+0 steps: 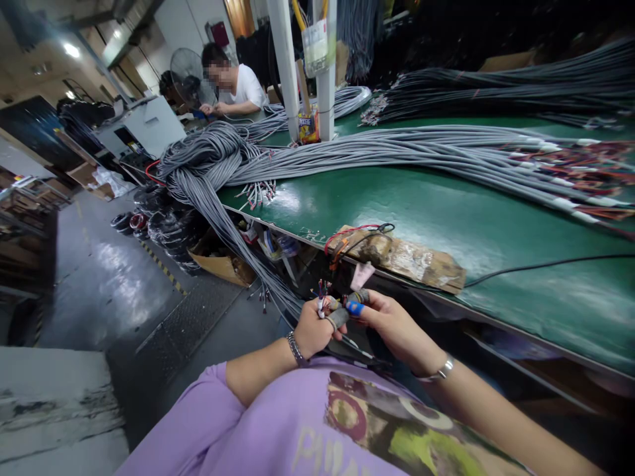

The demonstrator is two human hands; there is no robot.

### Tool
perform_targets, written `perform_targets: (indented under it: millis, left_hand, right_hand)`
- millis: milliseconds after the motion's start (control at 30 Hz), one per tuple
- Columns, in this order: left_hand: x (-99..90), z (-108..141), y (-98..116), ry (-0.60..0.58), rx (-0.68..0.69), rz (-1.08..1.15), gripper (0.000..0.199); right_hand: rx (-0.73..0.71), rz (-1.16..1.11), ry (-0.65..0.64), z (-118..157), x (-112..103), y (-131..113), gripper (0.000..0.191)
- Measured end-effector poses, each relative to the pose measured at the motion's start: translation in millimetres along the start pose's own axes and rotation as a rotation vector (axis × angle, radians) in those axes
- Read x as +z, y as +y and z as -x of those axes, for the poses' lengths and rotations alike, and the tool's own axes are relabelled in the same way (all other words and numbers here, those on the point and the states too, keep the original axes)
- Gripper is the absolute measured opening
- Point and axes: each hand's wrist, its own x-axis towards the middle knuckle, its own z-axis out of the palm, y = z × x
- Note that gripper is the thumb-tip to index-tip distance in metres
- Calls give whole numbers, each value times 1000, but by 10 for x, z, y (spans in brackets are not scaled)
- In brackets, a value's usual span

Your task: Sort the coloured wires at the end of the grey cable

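Note:
My left hand and my right hand meet in front of my chest, below the table's edge. Both pinch the end of a grey cable whose thin coloured wires stick up between my fingers. Tape wraps several of my fingertips, blue on one right finger. The cable's grey length runs up to the left toward the big bundle hanging off the table. A bracelet sits on my left wrist, a watch on the right.
A green table carries long bundles of grey cables and a taped brown block with red wires at its near edge. Cables spill over the table's left end. Another person works at the far end by a fan.

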Motion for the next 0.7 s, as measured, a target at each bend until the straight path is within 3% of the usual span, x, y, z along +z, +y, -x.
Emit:
perform_targets:
  millis: [200, 467, 700]
  left_hand:
    - [8, 7, 6, 6, 4, -5, 33]
    - [-24, -7, -27, -19, 44, 69, 39]
    - [-52, -76, 83, 1, 12, 285, 40]
  right_hand:
    - [-23, -8, 43, -22, -13, 71, 25]
    - [115, -192, 20, -24, -24, 123, 24]
    - [147, -428, -7, -122, -266, 74, 27]
